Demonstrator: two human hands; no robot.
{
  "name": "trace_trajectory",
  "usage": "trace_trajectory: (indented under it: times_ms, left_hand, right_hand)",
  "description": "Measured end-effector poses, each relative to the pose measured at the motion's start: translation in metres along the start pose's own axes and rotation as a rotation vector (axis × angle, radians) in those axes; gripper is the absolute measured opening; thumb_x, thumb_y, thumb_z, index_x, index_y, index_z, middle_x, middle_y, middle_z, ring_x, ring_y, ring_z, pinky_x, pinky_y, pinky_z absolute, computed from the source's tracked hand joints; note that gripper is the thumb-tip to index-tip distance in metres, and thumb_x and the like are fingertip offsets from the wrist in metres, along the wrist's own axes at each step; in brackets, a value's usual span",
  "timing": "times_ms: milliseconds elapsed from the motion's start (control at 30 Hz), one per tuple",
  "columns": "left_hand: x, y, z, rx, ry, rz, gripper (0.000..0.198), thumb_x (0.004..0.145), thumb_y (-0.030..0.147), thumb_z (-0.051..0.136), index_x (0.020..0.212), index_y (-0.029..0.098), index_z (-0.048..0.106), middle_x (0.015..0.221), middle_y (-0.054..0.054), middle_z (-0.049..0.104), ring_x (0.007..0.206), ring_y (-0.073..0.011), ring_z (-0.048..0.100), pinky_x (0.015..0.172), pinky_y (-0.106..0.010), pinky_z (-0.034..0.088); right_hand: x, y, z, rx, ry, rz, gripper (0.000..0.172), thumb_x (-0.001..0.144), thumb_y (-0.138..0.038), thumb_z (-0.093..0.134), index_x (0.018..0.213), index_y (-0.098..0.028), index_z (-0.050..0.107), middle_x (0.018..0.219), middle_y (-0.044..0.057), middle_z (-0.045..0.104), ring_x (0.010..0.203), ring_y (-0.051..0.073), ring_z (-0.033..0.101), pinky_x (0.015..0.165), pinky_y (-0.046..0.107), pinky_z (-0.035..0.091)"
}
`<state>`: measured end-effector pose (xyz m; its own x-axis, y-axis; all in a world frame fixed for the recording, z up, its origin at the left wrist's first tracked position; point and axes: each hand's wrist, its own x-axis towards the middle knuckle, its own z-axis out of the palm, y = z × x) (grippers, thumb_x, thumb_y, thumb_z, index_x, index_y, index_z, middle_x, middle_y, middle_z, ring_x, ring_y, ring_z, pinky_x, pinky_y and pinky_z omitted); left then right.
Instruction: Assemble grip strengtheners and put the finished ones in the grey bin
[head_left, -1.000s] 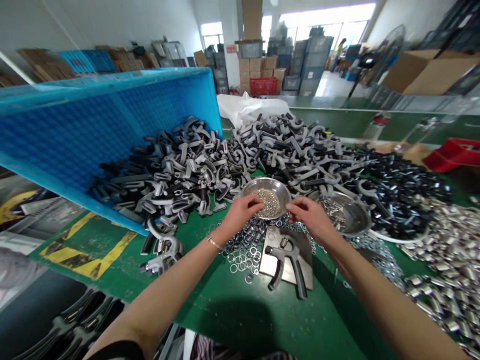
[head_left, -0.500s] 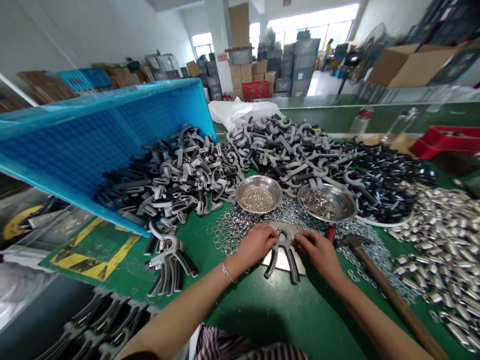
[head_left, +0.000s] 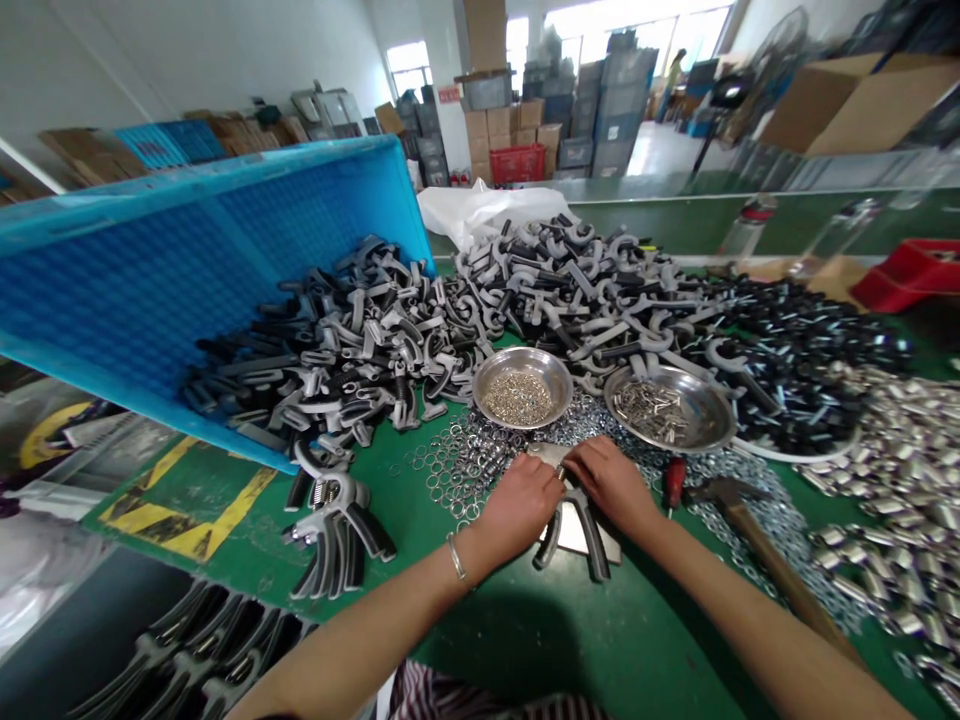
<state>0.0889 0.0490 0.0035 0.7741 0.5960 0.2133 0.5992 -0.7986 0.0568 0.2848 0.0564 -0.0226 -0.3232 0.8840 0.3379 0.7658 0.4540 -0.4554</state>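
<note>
A grey-and-black hand grip strengthener point(head_left: 595, 545) lies on a small metal plate point(head_left: 574, 528), its two handles spread toward me. My left hand point(head_left: 519, 505) is closed at its upper left, fingers around the top by a small metal part, perhaps the spring. From the other side my right hand point(head_left: 611, 487) bends its fingers over the top of the same hand grip. Both sets of fingertips nearly meet and hide most of the joint. Just beyond are a steel bowl of tiny brass-coloured pieces point(head_left: 517, 398) and a steel bowl of pins point(head_left: 660, 410).
A tipped blue crate point(head_left: 225, 225) spills grey handle parts point(head_left: 397, 330) across the back. Assembled hand grips point(head_left: 341, 530) sit at left. A red-handled screwdriver point(head_left: 675, 480), a hammer point(head_left: 780, 560), loose rings point(head_left: 454, 465) and metal springs or sleeves point(head_left: 892, 480) lie around.
My right hand has moved left and inward over the top of the hand grip. My left hand has shifted slightly down and right, closing over the joint. The view has turned slightly.
</note>
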Motion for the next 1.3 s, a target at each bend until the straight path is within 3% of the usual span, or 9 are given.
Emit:
trace_trajectory:
  times_ms: [200, 367, 600, 1033, 1133, 1300]
  left_hand:
    - [-0.023, 0.006, 0.008, -0.007, 0.032, 0.096, 0.029, 0.099, 0.018, 0.044, 0.123, 0.01, 0.057, 0.117, -0.013, 0.063, 0.104, -0.0236, 0.056, 0.097, -0.039, 0.044]
    - [-0.04, 0.009, 0.015, -0.045, 0.06, 0.054, 0.038, 0.099, 0.019, 0.044, 0.136, 0.01, 0.048, 0.133, -0.013, 0.058, 0.119, -0.0237, 0.053, 0.107, -0.039, 0.041]
    - [-0.045, 0.011, 0.019, -0.1, 0.085, 0.044, 0.038, 0.1, 0.019, 0.043, 0.137, 0.015, 0.049, 0.133, -0.013, 0.059, 0.122, -0.0231, 0.053, 0.105, -0.042, 0.044]
    - [-0.043, 0.007, 0.017, -0.134, 0.09, -0.002, 0.039, 0.099, 0.017, 0.043, 0.137, 0.012, 0.048, 0.134, -0.012, 0.059, 0.122, -0.0241, 0.051, 0.108, -0.039, 0.041]
    - [-0.043, 0.007, 0.012, -0.163, 0.059, -0.043, 0.039, 0.097, 0.015, 0.045, 0.135, 0.015, 0.05, 0.131, -0.011, 0.059, 0.119, -0.0242, 0.053, 0.107, -0.039, 0.042]
    - [-0.034, 0.009, 0.0, -0.22, 0.046, -0.143, 0.028, 0.097, 0.018, 0.047, 0.121, 0.019, 0.06, 0.113, -0.008, 0.064, 0.105, -0.0232, 0.055, 0.097, -0.039, 0.046]
  right_hand:
    - [-0.002, -0.002, 0.001, -0.15, -0.017, -0.056, 0.024, 0.101, -0.027, 0.045, 0.092, -0.018, 0.065, 0.089, 0.01, 0.065, 0.09, 0.024, 0.056, 0.081, 0.035, 0.045]
    - [-0.002, -0.008, 0.0, -0.198, -0.041, -0.114, 0.022, 0.1, -0.027, 0.047, 0.092, -0.019, 0.066, 0.089, 0.008, 0.067, 0.089, 0.023, 0.056, 0.079, 0.033, 0.045]
    - [-0.003, -0.013, 0.0, -0.236, -0.017, -0.115, 0.027, 0.101, -0.028, 0.044, 0.091, -0.018, 0.067, 0.087, 0.01, 0.067, 0.088, 0.023, 0.057, 0.078, 0.034, 0.046]
    - [-0.002, -0.013, -0.004, -0.325, -0.087, -0.17, 0.021, 0.098, -0.019, 0.047, 0.088, -0.018, 0.066, 0.084, 0.01, 0.065, 0.084, 0.024, 0.056, 0.074, 0.034, 0.047]
    - [-0.01, -0.012, -0.009, -0.338, -0.129, -0.229, 0.02, 0.094, -0.012, 0.048, 0.1, -0.018, 0.066, 0.092, 0.012, 0.068, 0.09, 0.026, 0.058, 0.076, 0.035, 0.051]
    - [-0.026, -0.008, -0.013, -0.401, -0.195, -0.344, 0.042, 0.091, -0.005, 0.042, 0.13, -0.012, 0.056, 0.119, 0.018, 0.066, 0.104, 0.028, 0.06, 0.084, 0.039, 0.056]
